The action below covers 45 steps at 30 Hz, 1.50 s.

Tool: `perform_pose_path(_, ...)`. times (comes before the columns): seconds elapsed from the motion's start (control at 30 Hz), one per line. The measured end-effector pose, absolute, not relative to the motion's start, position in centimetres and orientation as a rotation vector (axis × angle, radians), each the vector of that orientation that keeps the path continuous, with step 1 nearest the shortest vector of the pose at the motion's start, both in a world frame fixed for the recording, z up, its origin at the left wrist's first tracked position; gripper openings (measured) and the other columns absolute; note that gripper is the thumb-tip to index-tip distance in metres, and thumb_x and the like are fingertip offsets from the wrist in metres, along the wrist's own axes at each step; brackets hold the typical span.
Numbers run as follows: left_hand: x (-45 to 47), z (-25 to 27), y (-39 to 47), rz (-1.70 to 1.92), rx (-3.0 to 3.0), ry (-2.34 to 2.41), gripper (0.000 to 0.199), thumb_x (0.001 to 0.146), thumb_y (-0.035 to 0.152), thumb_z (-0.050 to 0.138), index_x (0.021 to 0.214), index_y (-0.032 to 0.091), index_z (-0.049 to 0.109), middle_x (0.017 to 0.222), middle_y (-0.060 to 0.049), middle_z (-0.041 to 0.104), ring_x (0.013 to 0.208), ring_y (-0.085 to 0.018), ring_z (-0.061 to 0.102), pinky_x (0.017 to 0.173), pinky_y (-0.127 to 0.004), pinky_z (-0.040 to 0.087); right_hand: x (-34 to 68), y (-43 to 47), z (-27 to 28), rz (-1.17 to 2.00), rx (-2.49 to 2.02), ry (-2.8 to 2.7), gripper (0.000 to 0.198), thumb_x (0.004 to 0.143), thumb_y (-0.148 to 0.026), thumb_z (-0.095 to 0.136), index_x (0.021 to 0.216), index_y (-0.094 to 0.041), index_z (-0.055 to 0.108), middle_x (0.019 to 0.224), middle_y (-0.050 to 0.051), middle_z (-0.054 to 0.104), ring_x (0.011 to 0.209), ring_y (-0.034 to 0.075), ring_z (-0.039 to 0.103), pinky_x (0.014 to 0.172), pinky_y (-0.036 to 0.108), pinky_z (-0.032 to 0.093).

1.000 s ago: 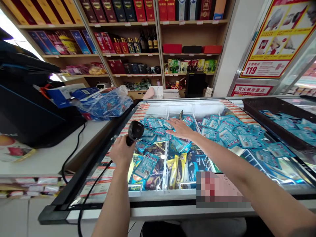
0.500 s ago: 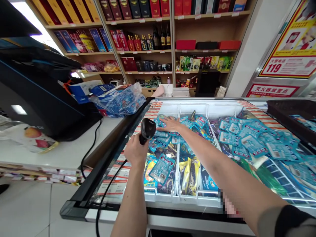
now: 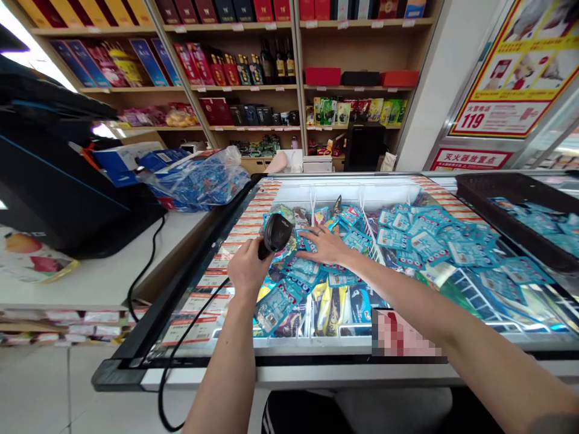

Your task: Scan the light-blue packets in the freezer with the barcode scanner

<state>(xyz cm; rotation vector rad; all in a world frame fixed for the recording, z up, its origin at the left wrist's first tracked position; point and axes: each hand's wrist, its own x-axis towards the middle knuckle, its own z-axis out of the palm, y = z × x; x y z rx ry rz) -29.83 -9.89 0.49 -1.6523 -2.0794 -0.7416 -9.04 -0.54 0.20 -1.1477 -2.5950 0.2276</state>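
My left hand (image 3: 246,265) is wrapped round the handle of a black corded barcode scanner (image 3: 278,232), its head tipped down over the packets. My right hand (image 3: 326,244) is palm down with fingers spread, resting on flat blue packets (image 3: 307,269). These lie loosely spread over the glass top of a chest freezer (image 3: 203,307), partly covered by my hands. A larger group of the same blue packets (image 3: 427,232) lies to the right. Through the glass, yellow ice cream wrappers (image 3: 332,307) show in white wire baskets.
A dark tray (image 3: 479,193) with more blue packets stands at the far right. To the left, a counter (image 3: 108,280) bears a black terminal (image 3: 58,193) and a clear plastic bag of blue packs (image 3: 203,178). The scanner's black cable (image 3: 181,340) hangs over the freezer's edge.
My right hand has come nearer to me and slightly right. Blue packets under it and near the scanner have shifted towards me. The left hand still holds the scanner; the view has turned right.
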Motion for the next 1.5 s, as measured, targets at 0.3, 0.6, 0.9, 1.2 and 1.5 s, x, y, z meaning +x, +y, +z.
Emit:
perform_pose_path(0.3,-27.4,0.4,-9.6,-0.675,-1.836,-1.961,0.041,0.077,0.039,0.057,0.114,0.022,0.057,0.106,-0.006,0.066,0.094,-0.023,0.060,0.064,-0.028,0.037,-4.6,-1.1,1.6,0.380,-1.059,-2.455,0.061,0.091,-0.062,0.015,0.135,-0.031,0.044,0.140,0.004,0.044,0.132,0.022,0.034,0.109,0.049,0.022)
perform_pose_path(0.6,-25.3,2.8,-8.7,-0.574,-1.988,-1.853,0.039,0.078,0.036,0.057,0.116,0.024,0.056,0.109,-0.004,0.065,0.096,-0.023,0.060,0.065,-0.029,0.038,5.6,1.4,2.5,0.106,-1.387,-2.540,0.065,0.084,-0.066,0.038,0.124,-0.018,0.055,0.118,0.012,0.062,0.111,0.029,0.054,0.091,0.040,0.041)
perform_pose_path(0.9,-22.0,3.7,-7.8,-0.575,-2.067,-1.713,0.035,0.079,0.037,0.057,0.112,0.023,0.058,0.102,-0.005,0.066,0.094,-0.023,0.061,0.067,-0.029,0.040,8.2,3.6,0.3,0.284,-1.399,-2.377,0.085,0.060,-0.058,0.073,0.131,-0.017,0.048,0.123,0.012,0.057,0.116,0.029,0.049,0.092,0.036,0.040)
perform_pose_path(1.2,-16.5,4.1,-6.5,-0.548,-2.206,-1.619,0.035,0.080,0.037,0.055,0.112,0.024,0.057,0.104,-0.004,0.066,0.095,-0.022,0.061,0.066,-0.028,0.042,14.9,3.1,0.6,0.459,-1.399,-1.751,0.036,0.078,-0.046,0.059,0.098,-0.018,0.067,0.065,0.000,0.059,0.060,0.016,0.058,0.061,0.028,0.043)
perform_pose_path(1.5,-11.8,2.0,-4.7,-0.577,-2.306,-1.541,0.033,0.082,0.038,0.053,0.111,0.024,0.058,0.102,-0.005,0.066,0.093,-0.021,0.062,0.065,-0.027,0.041,16.6,0.9,-1.6,0.467,-1.345,-1.516,0.037,0.087,-0.044,0.044,0.115,-0.022,0.053,0.065,-0.001,0.056,0.047,0.016,0.059,0.057,0.031,0.047)
